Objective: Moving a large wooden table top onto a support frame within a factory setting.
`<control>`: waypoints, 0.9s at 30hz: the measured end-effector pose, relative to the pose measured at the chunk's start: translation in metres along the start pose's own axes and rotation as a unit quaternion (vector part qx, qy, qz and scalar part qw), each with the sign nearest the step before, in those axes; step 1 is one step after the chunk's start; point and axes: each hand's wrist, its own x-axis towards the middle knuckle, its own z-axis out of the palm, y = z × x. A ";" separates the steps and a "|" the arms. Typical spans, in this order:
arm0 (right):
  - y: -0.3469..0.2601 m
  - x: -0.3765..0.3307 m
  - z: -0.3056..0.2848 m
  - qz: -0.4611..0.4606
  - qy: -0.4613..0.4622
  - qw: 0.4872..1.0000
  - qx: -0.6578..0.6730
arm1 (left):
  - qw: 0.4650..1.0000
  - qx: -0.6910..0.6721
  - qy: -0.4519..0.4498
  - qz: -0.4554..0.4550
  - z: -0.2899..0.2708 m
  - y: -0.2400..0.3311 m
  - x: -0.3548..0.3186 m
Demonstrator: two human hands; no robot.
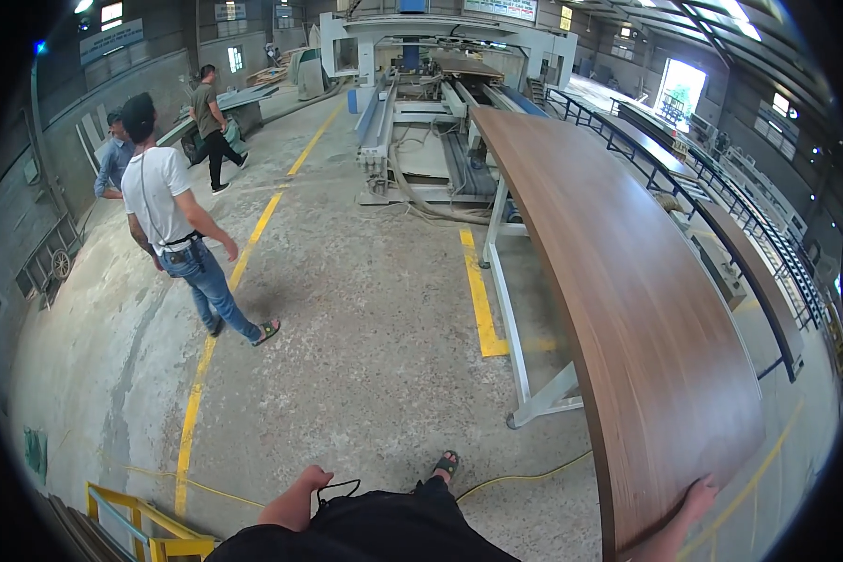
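Right hand (699,494) pressed on the near corner of a long brown wood-grain panel (618,281), fingers spread over its edge, steadying rather than clasping; grip looks flat and wide. Left hand (315,478) hangs free by the hip, loosely curled, holding nothing, well apart from the panel. Panel runs away from the grip along a white steel roller frame (534,393) toward the big panel machine (431,75) at the far end. Risk, as judged: with one corner held and much overhang, the panel could tip or slide off the frame; the yellow cable (525,476) on the floor just left of the grip could catch a foot. Yellow floor lines (482,300) beyond. Farther left, a person in a white shirt (164,201) walks. Far wall: pale rectangular signs (112,39), text unreadable.
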 end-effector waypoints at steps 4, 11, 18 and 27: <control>-0.012 -0.010 -0.002 -0.005 -0.018 1.000 -0.005 | 0.999 -0.046 0.028 0.003 0.002 0.004 0.002; -0.010 -0.007 -0.006 -0.004 -0.015 1.000 0.009 | 0.988 -0.119 0.075 0.064 0.007 0.038 0.016; -0.009 -0.012 -0.008 -0.021 0.001 1.000 0.003 | 0.992 -0.093 0.056 0.060 0.006 0.042 0.015; -0.009 -0.008 -0.007 -0.010 -0.021 1.000 0.004 | 0.996 -0.064 0.045 0.051 0.003 0.029 0.005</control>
